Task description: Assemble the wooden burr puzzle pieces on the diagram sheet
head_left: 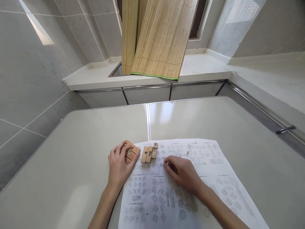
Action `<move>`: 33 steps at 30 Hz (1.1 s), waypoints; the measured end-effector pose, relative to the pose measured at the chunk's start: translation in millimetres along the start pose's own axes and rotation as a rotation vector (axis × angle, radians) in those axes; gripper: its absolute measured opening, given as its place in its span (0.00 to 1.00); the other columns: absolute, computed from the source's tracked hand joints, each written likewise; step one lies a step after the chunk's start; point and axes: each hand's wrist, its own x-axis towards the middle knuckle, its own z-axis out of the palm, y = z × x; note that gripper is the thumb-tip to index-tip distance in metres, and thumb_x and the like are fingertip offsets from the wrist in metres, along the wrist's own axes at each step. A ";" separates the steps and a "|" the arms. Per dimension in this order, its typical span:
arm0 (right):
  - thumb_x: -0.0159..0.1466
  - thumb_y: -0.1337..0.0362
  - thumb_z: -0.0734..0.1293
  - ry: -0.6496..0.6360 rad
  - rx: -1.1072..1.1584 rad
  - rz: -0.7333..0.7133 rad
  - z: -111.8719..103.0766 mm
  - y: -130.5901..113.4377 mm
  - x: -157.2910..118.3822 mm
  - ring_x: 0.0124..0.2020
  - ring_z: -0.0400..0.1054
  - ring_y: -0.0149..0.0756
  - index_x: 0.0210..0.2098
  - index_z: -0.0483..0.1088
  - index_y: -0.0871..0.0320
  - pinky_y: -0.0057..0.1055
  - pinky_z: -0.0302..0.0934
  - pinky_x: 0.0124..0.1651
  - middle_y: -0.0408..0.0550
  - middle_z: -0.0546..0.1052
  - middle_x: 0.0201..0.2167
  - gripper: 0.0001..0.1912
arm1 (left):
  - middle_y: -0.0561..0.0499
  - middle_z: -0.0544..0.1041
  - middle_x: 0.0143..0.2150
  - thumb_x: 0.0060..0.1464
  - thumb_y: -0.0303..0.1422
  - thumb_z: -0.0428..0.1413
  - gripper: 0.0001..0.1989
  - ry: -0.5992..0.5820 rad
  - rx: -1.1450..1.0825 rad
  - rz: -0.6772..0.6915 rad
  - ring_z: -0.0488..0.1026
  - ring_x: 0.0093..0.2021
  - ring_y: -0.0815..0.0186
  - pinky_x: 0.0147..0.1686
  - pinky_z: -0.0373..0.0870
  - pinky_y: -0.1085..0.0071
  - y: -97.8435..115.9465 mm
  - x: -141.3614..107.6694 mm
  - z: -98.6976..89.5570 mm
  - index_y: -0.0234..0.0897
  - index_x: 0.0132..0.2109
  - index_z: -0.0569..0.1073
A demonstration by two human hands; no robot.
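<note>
Under the curled fingers of my left hand [120, 162] lie light-brown wooden pieces [133, 148], one marked with a number, at the left edge of a printed paper sheet. Just to their right, several notched wooden pieces [148, 155] rest flat on the sheet, touching one another. A small piece marked 3 [155, 145] sits at their upper right corner. My right hand [179, 170] rests on the paper to the right of these pieces, its fingers curled together; whether anything is between the fingertips is hidden.
The large printed sheet [164, 178] covers the near middle of the pale table [95, 133]. A seam [149, 122] crosses the table. Beyond its far edge stand a white counter [202, 65] and a hanging bamboo blind [162, 41]. Tiled walls rise on the left.
</note>
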 end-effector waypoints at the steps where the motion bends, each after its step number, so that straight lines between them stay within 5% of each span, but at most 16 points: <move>1: 0.73 0.64 0.61 -0.001 0.000 0.001 -0.1 -0.1 -0.2 0.25 0.69 0.34 0.38 0.71 0.54 0.30 0.58 0.31 0.41 0.77 0.27 0.08 | 0.45 0.72 0.67 0.64 0.47 0.59 0.17 0.015 0.003 0.007 0.65 0.62 0.44 0.60 0.66 0.41 -0.1 -1.4 -0.1 0.44 0.54 0.75; 11: 0.73 0.64 0.61 -0.006 -0.001 -0.002 -0.2 0.2 0.0 0.26 0.71 0.34 0.38 0.70 0.53 0.30 0.59 0.32 0.41 0.78 0.28 0.08 | 0.44 0.77 0.62 0.62 0.43 0.63 0.15 0.133 0.038 0.109 0.68 0.57 0.46 0.51 0.77 0.49 6.2 -20.0 -10.4 0.41 0.52 0.77; 23: 0.73 0.64 0.61 -0.001 -0.020 -0.013 -0.9 -1.0 -0.7 0.25 0.70 0.34 0.37 0.70 0.53 0.30 0.59 0.30 0.42 0.77 0.27 0.08 | 0.38 0.63 0.71 0.68 0.45 0.54 0.19 -0.006 -0.009 -0.060 0.59 0.70 0.43 0.64 0.66 0.39 7.7 -36.9 -5.4 0.42 0.60 0.70; 33: 0.74 0.63 0.61 -0.028 -0.008 0.011 -1.6 -1.5 -1.3 0.26 0.70 0.35 0.38 0.70 0.53 0.32 0.60 0.31 0.43 0.78 0.28 0.09 | 0.38 0.67 0.69 0.66 0.49 0.57 0.21 0.008 0.037 -0.058 0.63 0.66 0.42 0.61 0.65 0.39 9.4 -36.1 -4.1 0.42 0.57 0.71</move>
